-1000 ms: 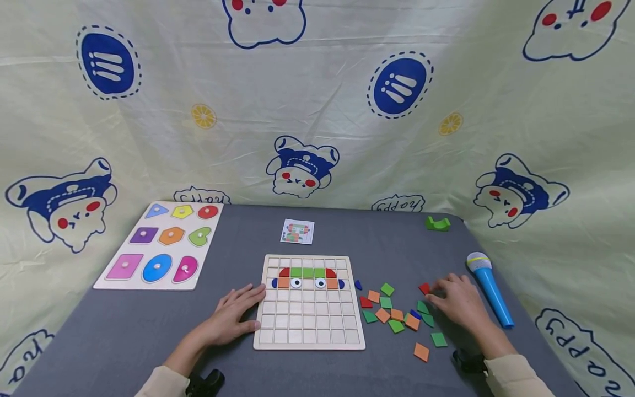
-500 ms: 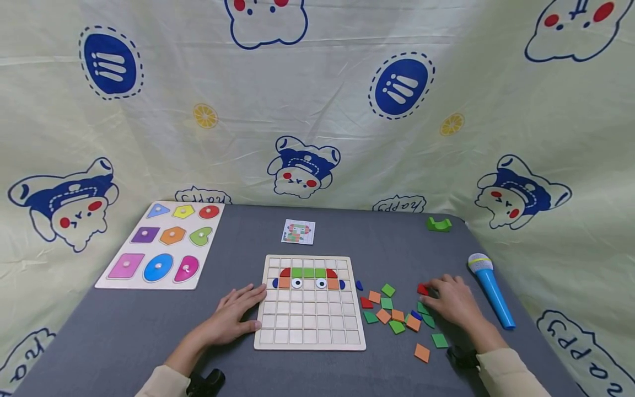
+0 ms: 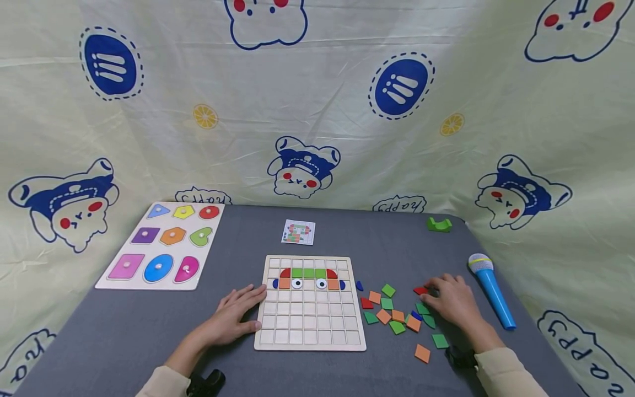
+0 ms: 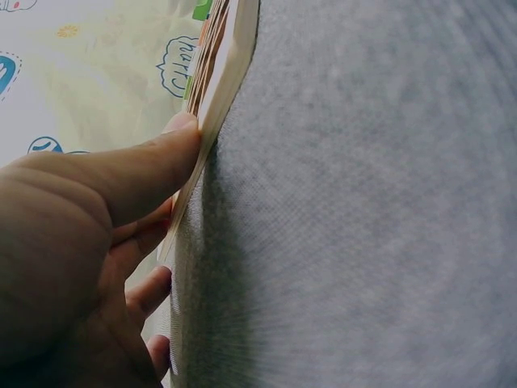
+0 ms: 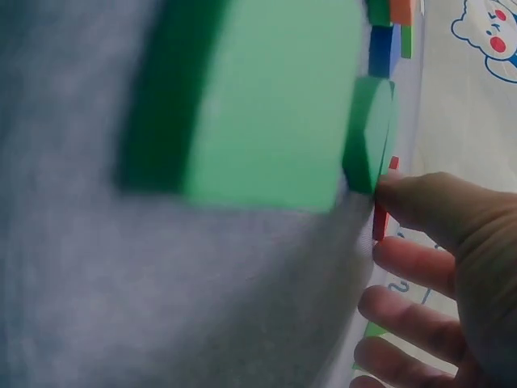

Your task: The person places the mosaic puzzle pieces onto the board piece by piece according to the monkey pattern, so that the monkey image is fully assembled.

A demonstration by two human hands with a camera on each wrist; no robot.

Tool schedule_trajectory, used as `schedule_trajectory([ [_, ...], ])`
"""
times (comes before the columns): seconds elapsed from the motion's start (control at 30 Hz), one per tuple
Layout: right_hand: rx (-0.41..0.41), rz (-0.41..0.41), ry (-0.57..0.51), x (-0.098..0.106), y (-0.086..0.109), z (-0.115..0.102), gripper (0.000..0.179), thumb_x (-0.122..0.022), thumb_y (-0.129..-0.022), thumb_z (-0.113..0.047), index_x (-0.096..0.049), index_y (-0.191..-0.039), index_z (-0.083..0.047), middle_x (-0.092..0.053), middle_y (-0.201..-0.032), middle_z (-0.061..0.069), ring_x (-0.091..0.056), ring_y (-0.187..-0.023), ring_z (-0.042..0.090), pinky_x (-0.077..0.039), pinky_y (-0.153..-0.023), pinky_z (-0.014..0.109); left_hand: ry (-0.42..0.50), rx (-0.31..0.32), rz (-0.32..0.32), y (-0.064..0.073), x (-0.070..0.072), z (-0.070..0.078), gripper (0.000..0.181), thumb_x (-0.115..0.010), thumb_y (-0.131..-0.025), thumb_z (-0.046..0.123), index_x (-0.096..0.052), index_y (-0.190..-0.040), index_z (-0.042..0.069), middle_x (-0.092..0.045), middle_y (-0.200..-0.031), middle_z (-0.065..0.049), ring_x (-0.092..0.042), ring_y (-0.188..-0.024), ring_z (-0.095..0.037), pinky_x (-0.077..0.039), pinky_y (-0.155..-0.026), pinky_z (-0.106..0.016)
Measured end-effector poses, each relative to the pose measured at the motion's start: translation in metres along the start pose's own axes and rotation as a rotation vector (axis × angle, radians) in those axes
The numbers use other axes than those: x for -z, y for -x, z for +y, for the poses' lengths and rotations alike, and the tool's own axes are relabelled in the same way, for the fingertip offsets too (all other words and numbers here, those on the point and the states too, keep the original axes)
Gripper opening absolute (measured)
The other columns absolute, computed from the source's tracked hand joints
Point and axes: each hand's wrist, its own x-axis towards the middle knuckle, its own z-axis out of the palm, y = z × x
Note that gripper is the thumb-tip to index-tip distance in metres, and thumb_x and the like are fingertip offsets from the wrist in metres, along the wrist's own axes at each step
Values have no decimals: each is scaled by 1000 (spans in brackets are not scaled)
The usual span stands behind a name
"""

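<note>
My left hand [image 3: 232, 313] rests at the left edge of a white wooden grid board [image 3: 310, 336], its thumb touching the board's rim [image 4: 230, 73] in the left wrist view. Near the board's top sit red, green, orange and blue tiles and two eye tiles [image 3: 296, 283]. To the right of the board, my right hand [image 3: 453, 298] pinches a small red tile [image 3: 420, 290] between thumb and index finger. This red tile [image 5: 381, 217] shows between those fingertips in the right wrist view. A green leaf-shaped tile [image 5: 369, 137] lies close by the thumb.
Several loose tiles, such as an orange one [image 3: 422, 353] and a green one [image 3: 439, 341], lie right of the board. A pattern card [image 3: 298, 232] is behind it. A shape puzzle [image 3: 159, 248], a blue toy microphone [image 3: 496, 298] and a green arched block [image 3: 439, 224] lie further out.
My right hand has moved slightly left and closed in on the red tile, which has shifted and turned a little to the left. My left hand stays at the board.
</note>
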Motion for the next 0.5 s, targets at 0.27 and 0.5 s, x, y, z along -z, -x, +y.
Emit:
schedule_trajectory([
  [0.27,-13,15,1,-1,-1,4,28,-71,-80,-28,-70,-97,-6,-60,-101,20,-47,-92,37,-39,-76,54,0,1,-5,0,0,-1,65,-66,-87,24,-39,-144,8,-35,-153,-9,-22,-143,-38,-7,-111,-63],
  [0.5,31,36,-3,4,0,-12,28,-74,-79,-30,-71,-95,-8,-59,-93,12,-47,-90,32,-40,-74,50,-1,-4,-5,0,1,0,65,-66,-87,25,-39,-144,8,-35,-153,-9,-22,-143,-39,-7,-110,-65],
])
